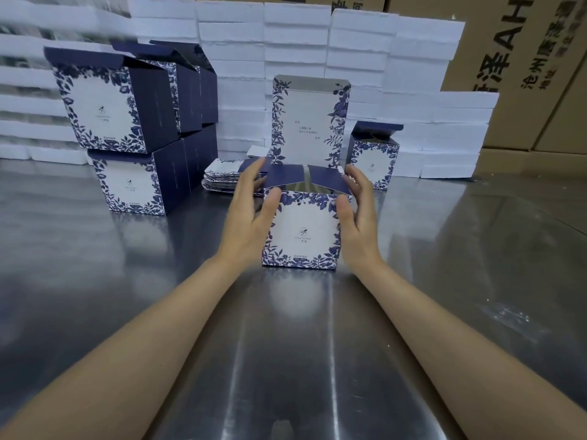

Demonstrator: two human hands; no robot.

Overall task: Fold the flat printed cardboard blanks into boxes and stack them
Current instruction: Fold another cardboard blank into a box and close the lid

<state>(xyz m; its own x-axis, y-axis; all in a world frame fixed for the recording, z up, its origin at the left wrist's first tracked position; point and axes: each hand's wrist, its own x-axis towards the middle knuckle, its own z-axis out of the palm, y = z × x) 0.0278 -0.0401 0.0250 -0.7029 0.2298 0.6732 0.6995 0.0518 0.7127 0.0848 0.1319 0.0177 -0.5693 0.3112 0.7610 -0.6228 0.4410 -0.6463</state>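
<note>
Box point(303, 236) at frame centre: left hand point(249, 214) and right hand point(357, 211) flank its top, straight fingers point(251, 176) pressing the side flaps point(282, 176).

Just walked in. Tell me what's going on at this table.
A person is folding a printed box on the steel table. The left hand and right hand sit at its sides, fingers at the two dark blue side flaps, which are folded inward, while the tall lid flap stands upright. Finished boxes are stacked at the left, flat blanks lie behind the left hand, and white foam blocks line the back.
</note>
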